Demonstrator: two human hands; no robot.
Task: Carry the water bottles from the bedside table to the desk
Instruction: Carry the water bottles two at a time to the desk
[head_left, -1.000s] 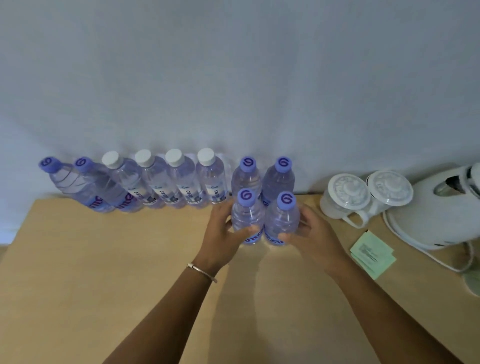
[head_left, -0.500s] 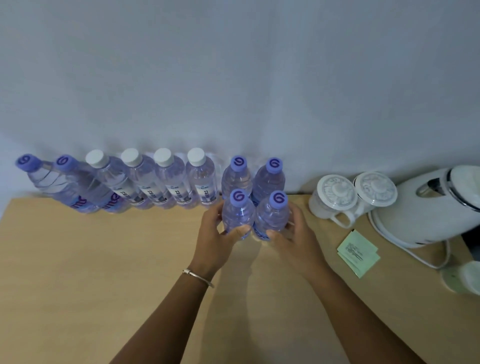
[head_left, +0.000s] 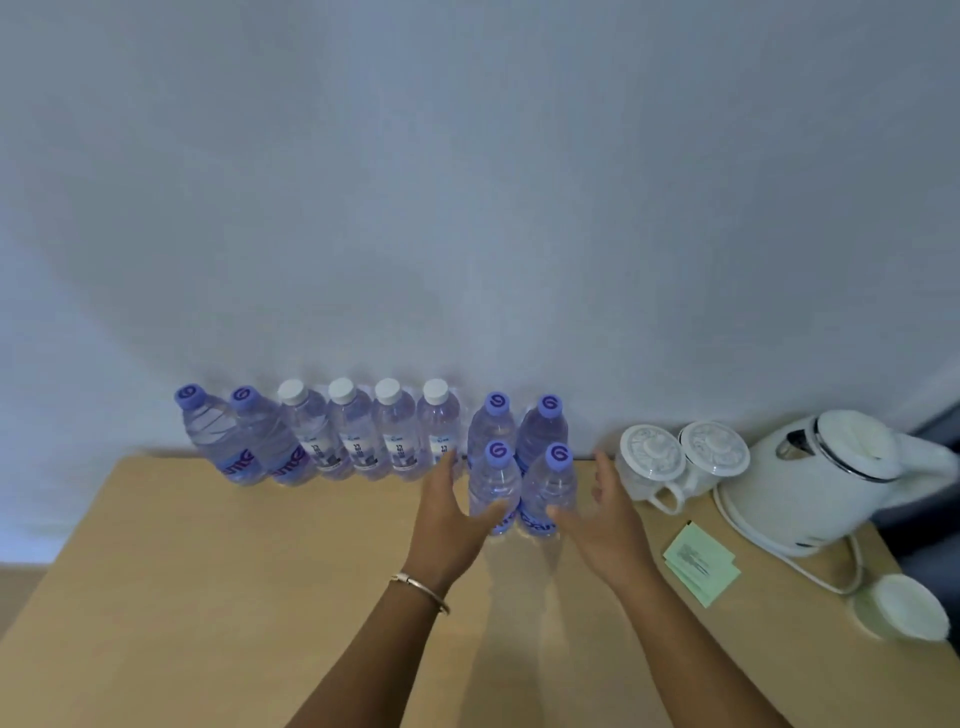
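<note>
light: pretty dim, cool bluish cast | shadows: soft ones from the arms and bottles fall toward the camera on the worktop | focus: whole frame a bit soft, labels unreadable | lens: wide-angle, edges bow, outer bottles lean | glare: faint sheen on kettle

A hotel guest room is suggested. A plain light wooden desk is set against a bare pale wall. A white electric kettle with its cord, two lidded white cups and green paper sachets are laid out at the right, as in a guest tea set. A row of small water bottles is lined along the wall.
</note>
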